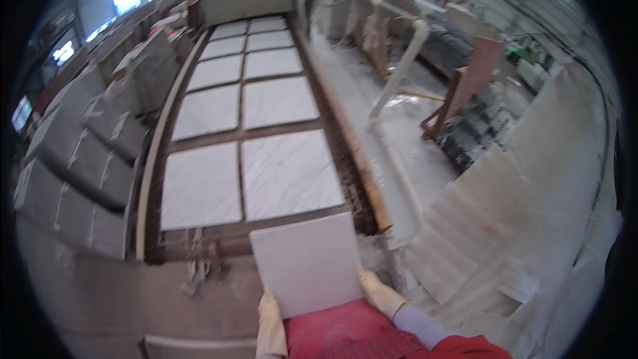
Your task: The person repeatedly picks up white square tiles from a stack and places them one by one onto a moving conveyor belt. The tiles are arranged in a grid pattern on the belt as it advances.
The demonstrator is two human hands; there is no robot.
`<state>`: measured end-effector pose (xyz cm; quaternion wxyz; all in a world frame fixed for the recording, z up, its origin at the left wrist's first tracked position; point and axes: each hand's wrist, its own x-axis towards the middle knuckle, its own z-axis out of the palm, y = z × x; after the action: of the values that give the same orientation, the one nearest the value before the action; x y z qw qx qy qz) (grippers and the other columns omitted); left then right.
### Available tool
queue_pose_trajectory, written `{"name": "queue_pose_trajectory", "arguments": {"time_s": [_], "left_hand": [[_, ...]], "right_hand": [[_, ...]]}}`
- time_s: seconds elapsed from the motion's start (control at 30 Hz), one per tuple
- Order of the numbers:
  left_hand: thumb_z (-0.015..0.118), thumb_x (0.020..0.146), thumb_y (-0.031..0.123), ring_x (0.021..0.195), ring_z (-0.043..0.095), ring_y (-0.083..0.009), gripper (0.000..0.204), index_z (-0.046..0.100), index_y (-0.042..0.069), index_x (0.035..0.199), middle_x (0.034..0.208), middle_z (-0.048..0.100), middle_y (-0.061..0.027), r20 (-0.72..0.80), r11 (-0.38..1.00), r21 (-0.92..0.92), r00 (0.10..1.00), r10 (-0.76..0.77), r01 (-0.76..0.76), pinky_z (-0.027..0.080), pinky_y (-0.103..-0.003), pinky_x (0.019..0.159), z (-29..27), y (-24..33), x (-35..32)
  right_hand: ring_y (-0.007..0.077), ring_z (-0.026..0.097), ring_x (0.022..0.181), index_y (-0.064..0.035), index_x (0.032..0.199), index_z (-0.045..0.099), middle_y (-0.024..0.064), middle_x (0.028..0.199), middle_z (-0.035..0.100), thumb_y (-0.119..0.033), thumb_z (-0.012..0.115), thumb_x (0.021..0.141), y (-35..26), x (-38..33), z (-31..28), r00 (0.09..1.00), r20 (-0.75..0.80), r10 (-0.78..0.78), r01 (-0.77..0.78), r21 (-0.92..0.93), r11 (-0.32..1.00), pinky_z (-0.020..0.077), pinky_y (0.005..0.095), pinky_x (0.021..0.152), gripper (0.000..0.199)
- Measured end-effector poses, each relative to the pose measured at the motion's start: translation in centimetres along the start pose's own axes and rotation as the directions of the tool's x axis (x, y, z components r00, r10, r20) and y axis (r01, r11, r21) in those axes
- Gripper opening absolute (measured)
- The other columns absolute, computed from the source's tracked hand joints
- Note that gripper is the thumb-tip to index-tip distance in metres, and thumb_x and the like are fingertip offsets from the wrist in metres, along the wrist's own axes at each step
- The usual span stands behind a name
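Observation:
Between my two hands I hold a pale square stone tile (pixel 307 262), tilted in front of my red apron. My left hand (pixel 269 309), in a pale yellow glove, grips the tile's lower left edge. On the opposite edge, my right hand (pixel 379 292) wears the same kind of glove, its fingers partly hidden by the tile. Just past the held tile lies the end of a long conveyor bed (pixel 243 153) carrying white veined tiles in two columns. The closest are a right tile (pixel 290 174) and a left tile (pixel 201 187).
Grey stone slabs (pixel 73 179) stand leaning along the left. A beige machine housing (pixel 248 4) spans the conveyor's far end. On the right are a pale pipe (pixel 402 66), a brown upright panel (pixel 468 83) and crumpled whitish sheeting (pixel 492 226). A wooden rail (pixel 352 153) edges the bed.

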<state>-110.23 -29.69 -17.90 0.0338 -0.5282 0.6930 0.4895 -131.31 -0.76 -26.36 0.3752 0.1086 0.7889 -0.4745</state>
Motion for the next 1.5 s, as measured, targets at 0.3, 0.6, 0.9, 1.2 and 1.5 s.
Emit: {"name": "queue_pose_trajectory", "arguments": {"time_s": [0.3, 0.6, 0.9, 1.2, 1.5], "left_hand": [[0.029, 0.097, 0.052, 0.109, 0.058, -0.0363, 0.067, 0.055, -0.004, 0.123, 0.117, 0.061, -0.0235, 0.055, 0.910, -0.402, 0.990, 0.132, -0.099, 0.044, -0.043, 0.096, 0.9, 10.4, -1.5], [0.030, 0.097, 0.051, 0.108, 0.059, -0.0352, 0.066, 0.054, -0.003, 0.125, 0.116, 0.061, -0.0222, 0.122, 0.881, -0.464, 0.978, 0.168, -0.094, 0.044, -0.042, 0.095, 1.5, 12.3, -0.9], [0.032, 0.097, 0.051, 0.107, 0.059, -0.0341, 0.065, 0.052, -0.003, 0.126, 0.115, 0.062, -0.0208, 0.161, 0.858, -0.505, 0.967, 0.197, -0.090, 0.045, -0.042, 0.095, 1.8, 13.1, -1.0], [0.033, 0.097, 0.050, 0.106, 0.060, -0.0330, 0.064, 0.051, -0.002, 0.128, 0.115, 0.063, -0.0194, 0.203, 0.846, -0.529, 0.957, 0.206, -0.070, 0.045, -0.041, 0.094, 2.2, 13.2, -1.1], [0.034, 0.097, 0.050, 0.105, 0.060, -0.0319, 0.063, 0.050, -0.002, 0.129, 0.114, 0.063, -0.0181, 0.207, 0.816, -0.576, 0.958, 0.199, -0.046, 0.046, -0.041, 0.093, 1.8, 11.9, -1.0]], "right_hand": [[0.0279, 0.059, 0.107, 0.0055, 0.114, 0.061, 0.0202, 0.111, 0.064, -0.078, 0.035, 0.082, -2.3, -1.1, 0.5, 0.998, -0.027, -0.060, 0.058, -0.076, 0.995, 0.0424, 0.0367, 0.094, 0.094], [0.0289, 0.060, 0.102, 0.0023, 0.109, 0.065, 0.0178, 0.105, 0.066, -0.078, 0.032, 0.083, -3.7, -1.7, 1.2, 0.992, 0.046, -0.115, 0.120, -0.115, 0.986, 0.0426, 0.0356, 0.092, 0.090], [0.0283, 0.062, 0.097, 0.0013, 0.106, 0.067, 0.0176, 0.103, 0.067, -0.075, 0.032, 0.085, -3.3, 0.0, 1.3, 0.991, 0.010, -0.132, 0.132, -0.090, 0.987, 0.0440, 0.0357, 0.090, 0.086], [0.0348, 0.059, 0.105, 0.0022, 0.111, 0.064, 0.0223, 0.108, 0.065, -0.081, 0.025, 0.081, -3.9, -0.6, 0.7, 0.992, 0.057, -0.109, 0.114, -0.098, 0.989, 0.0417, 0.0400, 0.094, 0.097], [0.0319, 0.061, 0.102, 0.0018, 0.110, 0.065, 0.0206, 0.105, 0.066, -0.080, 0.029, 0.081, -7.9, -4.7, -0.3, 0.994, 0.020, -0.112, 0.113, -0.120, 0.986, 0.0447, 0.0380, 0.091, 0.094]]}}
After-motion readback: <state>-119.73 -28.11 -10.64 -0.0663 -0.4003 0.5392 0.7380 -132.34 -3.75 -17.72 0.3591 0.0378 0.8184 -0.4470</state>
